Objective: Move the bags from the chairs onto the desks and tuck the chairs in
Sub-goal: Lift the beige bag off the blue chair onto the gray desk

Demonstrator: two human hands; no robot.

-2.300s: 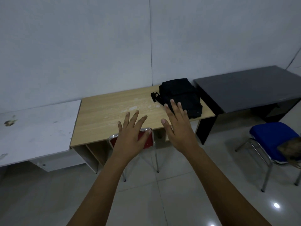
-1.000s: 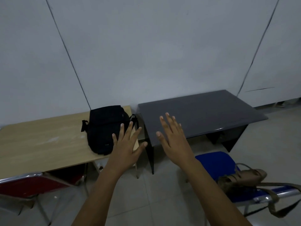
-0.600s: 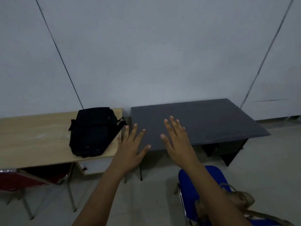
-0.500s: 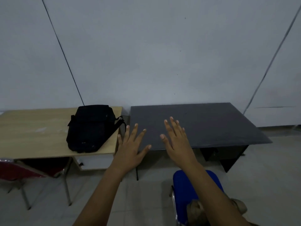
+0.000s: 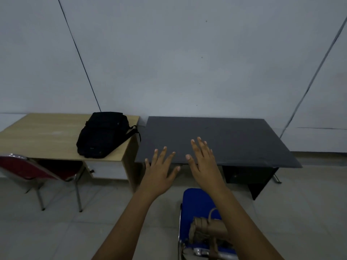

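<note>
View has swung off the red chair at 9 o'clock w/ black bag already on its desk, so blue chair at 6 o'clock is next: tan bag on its seat, left hand & right hand splayed, empty, over the grey desk.

A pale wall with dark diagonal seams rises above a tiled floor.

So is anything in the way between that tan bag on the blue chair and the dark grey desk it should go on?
Nothing visible is. The tan strapped bag lies on the blue padded chair, and the dark grey desk ahead shows a bare top. Both hands hover open above, holding nothing.
</note>
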